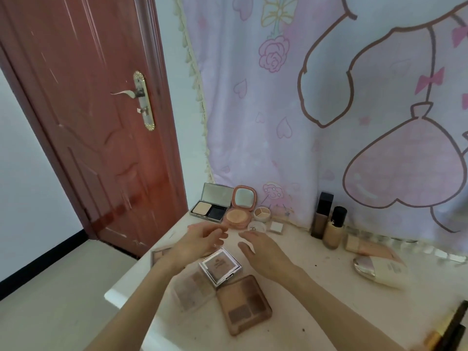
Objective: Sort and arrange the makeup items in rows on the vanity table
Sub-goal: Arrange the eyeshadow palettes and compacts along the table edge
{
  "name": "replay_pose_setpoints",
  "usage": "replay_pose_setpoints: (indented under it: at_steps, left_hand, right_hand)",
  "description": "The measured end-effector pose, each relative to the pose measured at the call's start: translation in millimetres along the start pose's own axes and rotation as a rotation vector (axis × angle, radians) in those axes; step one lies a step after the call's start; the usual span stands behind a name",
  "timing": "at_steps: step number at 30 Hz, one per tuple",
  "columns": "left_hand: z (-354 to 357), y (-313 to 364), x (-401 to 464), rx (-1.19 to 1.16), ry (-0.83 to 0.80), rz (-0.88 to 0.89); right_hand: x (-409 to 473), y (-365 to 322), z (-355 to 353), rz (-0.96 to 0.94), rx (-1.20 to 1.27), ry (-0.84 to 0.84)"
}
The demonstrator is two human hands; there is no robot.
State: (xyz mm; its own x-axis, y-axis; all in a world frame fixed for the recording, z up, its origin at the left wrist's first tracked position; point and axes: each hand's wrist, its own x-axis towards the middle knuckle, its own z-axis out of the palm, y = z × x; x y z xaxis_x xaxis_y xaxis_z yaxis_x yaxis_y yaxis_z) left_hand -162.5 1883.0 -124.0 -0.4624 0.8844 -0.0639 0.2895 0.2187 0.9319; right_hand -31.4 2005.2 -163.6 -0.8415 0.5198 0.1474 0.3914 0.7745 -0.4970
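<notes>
Both my hands hover over the white vanity table (316,269), holding nothing: the left hand (200,243) has loosely spread fingers, the right hand (263,252) flat, relaxed ones. Just beyond the fingertips stand an open silver rectangular powder compact (212,203), an open pink round-cornered compact (240,209) and a small white three-shade pot (262,214), in a back row. Below the palms lie a silver-framed square palette (220,266), a clear eyeshadow palette (193,291) and a brown four-pan palette (244,304). I judge the step mid-sorting; next I would need to grasp the silver-framed palette and align it.
</notes>
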Motion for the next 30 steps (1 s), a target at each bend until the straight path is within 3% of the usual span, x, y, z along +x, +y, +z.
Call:
replay_pose_setpoints:
  at_steps: [2, 4, 8, 14, 30]
  left_hand:
    - [-17.6, -17.6, 2.3, 0.327, 0.161, 0.091]
    - [-31.4, -41.7, 5.5, 0.613, 0.224, 0.126]
    - [-40.0, -83.9, 11.9, 0.986, 0.123, -0.011]
    - [-34.6, -99.2, 31.1, 1.089, 0.049, -0.018]
    - [52.4, -77.0, -2.9, 1.051, 0.141, 0.066]
  right_hand:
    - [5.2, -14.5, 14.5, -0.069, -0.090, -0.072]
    - [10.0, -26.7, 30.5, -0.093, -0.168, -0.133]
    - [16.8, -39.6, 58.0, -0.037, -0.273, -0.194]
    - [13.6, -34.2, 75.0, -0.009, -0.270, -0.155]
    - [-38.7, 6.5, 39.7, -0.001, -0.269, -0.088]
